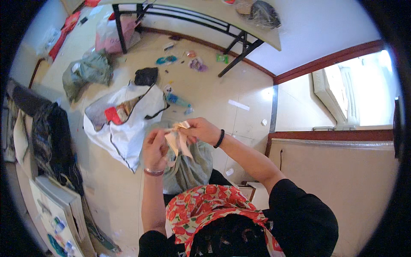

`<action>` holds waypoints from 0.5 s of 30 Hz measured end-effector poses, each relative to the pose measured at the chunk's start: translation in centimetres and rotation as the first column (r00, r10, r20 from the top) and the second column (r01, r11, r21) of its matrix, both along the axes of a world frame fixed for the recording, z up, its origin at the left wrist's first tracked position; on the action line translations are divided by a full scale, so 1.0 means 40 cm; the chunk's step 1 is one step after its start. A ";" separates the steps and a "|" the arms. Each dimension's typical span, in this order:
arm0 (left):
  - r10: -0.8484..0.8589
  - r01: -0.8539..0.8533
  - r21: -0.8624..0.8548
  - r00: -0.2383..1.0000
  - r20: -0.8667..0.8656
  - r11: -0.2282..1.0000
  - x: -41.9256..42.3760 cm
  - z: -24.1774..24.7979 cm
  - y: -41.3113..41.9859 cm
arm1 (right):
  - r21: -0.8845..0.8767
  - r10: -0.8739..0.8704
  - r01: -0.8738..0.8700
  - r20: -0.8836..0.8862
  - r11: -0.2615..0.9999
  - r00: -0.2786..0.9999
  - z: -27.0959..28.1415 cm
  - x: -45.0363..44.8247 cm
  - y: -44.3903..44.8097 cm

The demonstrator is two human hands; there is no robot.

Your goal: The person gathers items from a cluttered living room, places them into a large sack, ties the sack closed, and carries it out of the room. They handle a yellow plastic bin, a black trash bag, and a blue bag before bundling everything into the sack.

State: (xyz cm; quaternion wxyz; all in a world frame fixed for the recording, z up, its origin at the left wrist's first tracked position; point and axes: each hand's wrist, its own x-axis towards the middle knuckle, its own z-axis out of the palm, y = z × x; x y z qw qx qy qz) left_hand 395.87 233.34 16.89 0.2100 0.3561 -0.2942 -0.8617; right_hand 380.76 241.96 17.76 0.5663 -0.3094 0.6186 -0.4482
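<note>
Both hands are raised in front of me and meet at a cream satin ribbon [182, 141]. My right hand [201, 130], with a black band at the wrist, pinches the ribbon near its bow or knot. My left hand [155, 149], wearing bracelets, is slightly blurred and has its fingers closed on a thin light end at the ribbon's left. The ribbon's tails hang down between the hands. Below them, a grey-green plastic bag [189, 170] lies at my lap, beside a red-patterned fabric [208, 205] over my black shirt.
A white sack [125, 138] with red and brown items lies on the floor, left of the hands. Beyond are a plastic bottle [178, 100], a black bag [146, 76], a green bag [93, 72] and scattered small things. A table [205, 9] with black legs stands along the wall.
</note>
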 end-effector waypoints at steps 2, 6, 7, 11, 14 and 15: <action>0.056 -0.055 0.016 0.998 -0.039 0.998 0.010 -0.006 -0.022 | -0.088 -0.165 0.169 0.059 0.982 0.985 -0.031 -0.061 0.033; 0.296 -0.289 0.079 0.952 -0.084 0.954 0.057 -0.046 -0.092 | -0.192 -0.395 0.372 -0.101 0.908 0.913 -0.120 -0.262 0.132; 0.336 -0.330 0.061 0.931 -0.145 0.942 0.075 -0.056 -0.113 | -0.219 -0.585 0.555 -0.102 0.802 0.805 -0.138 -0.319 0.164; 0.410 -0.352 0.220 0.844 -0.346 0.910 0.161 -0.090 -0.207 | 0.047 -0.915 0.939 0.246 0.341 0.320 -0.191 -0.538 0.303; 0.437 -0.354 0.266 0.801 -0.410 0.897 0.230 -0.114 -0.256 | 0.204 -0.979 0.966 0.157 0.158 0.127 -0.221 -0.635 0.395; 0.430 -0.374 0.217 0.829 -0.359 0.902 0.246 -0.125 -0.262 | 0.214 -0.960 0.954 0.230 0.212 0.162 -0.232 -0.647 0.424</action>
